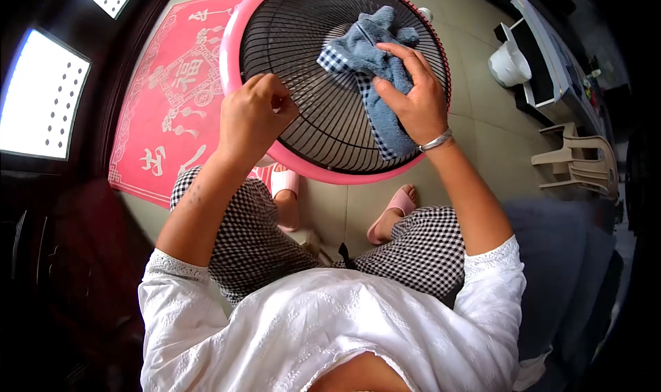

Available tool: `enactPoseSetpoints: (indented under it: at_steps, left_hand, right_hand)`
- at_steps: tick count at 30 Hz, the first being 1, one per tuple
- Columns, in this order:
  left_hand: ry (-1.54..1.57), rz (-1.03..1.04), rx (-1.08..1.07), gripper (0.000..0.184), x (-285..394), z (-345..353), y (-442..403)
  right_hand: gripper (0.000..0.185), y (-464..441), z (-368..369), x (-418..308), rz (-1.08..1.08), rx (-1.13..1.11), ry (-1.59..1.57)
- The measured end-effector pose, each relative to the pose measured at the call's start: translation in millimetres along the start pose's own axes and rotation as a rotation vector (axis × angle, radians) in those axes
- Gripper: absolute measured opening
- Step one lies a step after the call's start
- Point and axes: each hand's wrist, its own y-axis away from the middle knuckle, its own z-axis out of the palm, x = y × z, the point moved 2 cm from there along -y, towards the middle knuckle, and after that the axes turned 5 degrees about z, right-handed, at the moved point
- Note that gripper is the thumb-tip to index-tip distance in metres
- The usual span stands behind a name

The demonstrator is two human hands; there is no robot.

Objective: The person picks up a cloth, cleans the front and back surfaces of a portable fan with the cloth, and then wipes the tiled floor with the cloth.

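A round heater or fan with a pink rim (232,44) and a black wire grille (303,55) lies in front of me. On the right half of its grille rests a crumpled blue-grey cloth (375,55) with a blue-and-white checked edge. My right hand (416,96) lies over the cloth, thumb and fingers apart, a silver bangle on the wrist. Over the grille's left edge is my left hand (258,110), its fingers curled together in a pinch; whatever is between them is too small to make out.
A red mat (172,96) with white patterns lies at the left on the tiled floor. Towards the right are a white bin (509,65), a shelf unit (547,55) and a small beige plastic chair (585,159). Bright window panels (41,96) show at the left.
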Motion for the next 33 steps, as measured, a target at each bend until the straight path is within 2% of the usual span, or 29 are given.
enactPoseSetpoints:
  at_steps: [2, 4, 6, 8, 9, 10, 12, 13, 15, 16, 18, 19, 22, 23, 24, 26, 27, 30, 33]
  left_hand:
    - [0.245, -0.153, 0.079, 0.011, -12, -2, 3]
    - [0.344, -0.329, 0.101, 0.008, -30, -7, 6]
    - [0.557, -0.448, 0.184, 0.01, -49, -16, 8]
    - [0.616, -0.488, 0.237, 0.011, -76, -24, 13]
    - [0.526, -0.49, 0.249, 0.015, -82, -31, 16]
    - [0.264, -0.61, 0.163, 0.019, -93, -37, 20]
    - [-0.184, -0.531, -0.049, 0.018, -109, -47, 28]
    - [-0.185, -0.534, -0.046, 0.018, -113, -48, 31]
    - [-0.321, -0.586, -0.236, 0.013, -117, -45, 35]
    - [-0.321, -0.589, -0.233, 0.013, -115, -42, 37]
    - [-0.281, -0.293, 0.058, 0.014, -103, -37, 36]
    - [-0.111, -0.245, 0.131, 0.012, -107, -33, 33]
    - [0.036, -0.387, 0.093, 0.014, -95, -38, 23]
    - [-0.08, -0.491, 0.037, 0.02, -85, -43, 18]
    - [-0.086, -0.498, 0.043, 0.02, -84, -43, 18]
    - [-0.123, -0.389, 0.085, 0.02, -84, -39, 15]
    - [-0.039, -0.272, 0.174, 0.018, -81, -36, 14]
    - [0.095, -0.168, 0.162, 0.018, -70, -28, 9]
    - [-0.008, -0.16, 0.078, 0.017, -61, -21, 4]
  right_hand:
    - [0.042, 0, 0, 2, -0.006, 0.009, -0.005]
    - [0.042, 2, 0, 3, -0.007, 0.009, -0.001]
    - [0.042, 3, 0, 3, -0.004, 0.0, -0.014]
    - [0.043, 4, -1, 4, -0.007, 0.002, -0.001]
    - [0.043, 5, -1, 4, -0.01, 0.0, -0.002]
    - [0.042, 5, -1, 4, -0.011, 0.0, -0.012]
    - [0.042, 5, -1, 4, -0.016, 0.0, -0.031]
    - [0.042, 4, -1, 3, -0.037, 0.002, -0.027]
    - [0.042, 5, -2, 3, -0.032, -0.003, -0.027]
    - [0.042, 5, -2, 2, -0.025, -0.007, -0.025]
    - [0.042, 6, -2, 2, -0.025, -0.001, -0.024]
    - [0.041, 6, -2, 2, -0.022, 0.005, -0.022]
    - [0.041, 4, 0, 1, 0.002, -0.005, -0.047]
    - [0.041, 4, -1, 0, 0.006, -0.009, -0.033]
    - [0.041, 4, 0, 0, -0.001, -0.014, -0.038]
    - [0.041, 4, 0, 2, -0.022, -0.01, -0.032]
    - [0.041, 3, 0, 3, -0.032, -0.014, -0.041]
    - [0.041, 2, -1, 1, -0.025, -0.021, -0.035]
    - [0.041, 1, -1, 0, -0.035, -0.024, -0.029]
